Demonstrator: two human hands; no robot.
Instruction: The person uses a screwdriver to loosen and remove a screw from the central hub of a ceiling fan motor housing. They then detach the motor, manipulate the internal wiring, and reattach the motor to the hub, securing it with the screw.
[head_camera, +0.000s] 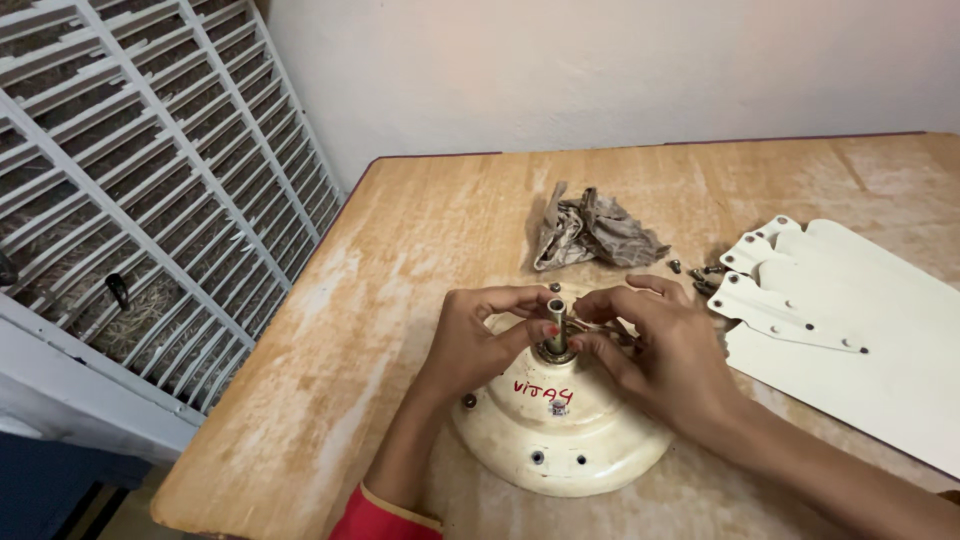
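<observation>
A round cream-coloured fan motor housing lies on the wooden table, with a short metal shaft standing upright from its middle. My left hand rests on the housing's left side, thumb and fingers touching the shaft. My right hand comes from the right, its fingertips pinching at the base of the shaft, where thin wires seem to lie. What lies under the fingers is hidden.
A crumpled grey-brown rag lies behind the housing. Cream fan blades are stacked at the right, with several loose screws beside them. A white slatted grille stands left of the table. A wall is behind.
</observation>
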